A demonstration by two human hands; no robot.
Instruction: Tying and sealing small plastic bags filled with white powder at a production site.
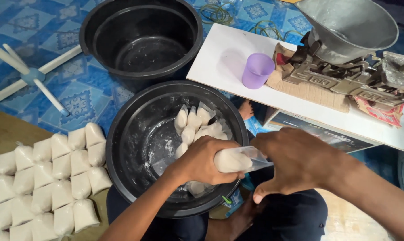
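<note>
Hands meet over the near rim of a large black plastic basin (130, 147). The left hand (206, 160) is curled tight round a small clear plastic bag filled with white powder (232, 160), whose bulging body sticks out past the thumb toward the right. The right hand (295, 160) is closed over the bag's empty neck, fingers bent down, just beside the left hand. More filled bags (195, 125) lie loose inside the basin, behind the left hand. Rows of packed white bags (50, 178) lie on the floor to the left. A lilac plastic cup (257, 70) and a metal balance scale (345, 53) stand on a white board (219, 53) beyond.
</note>
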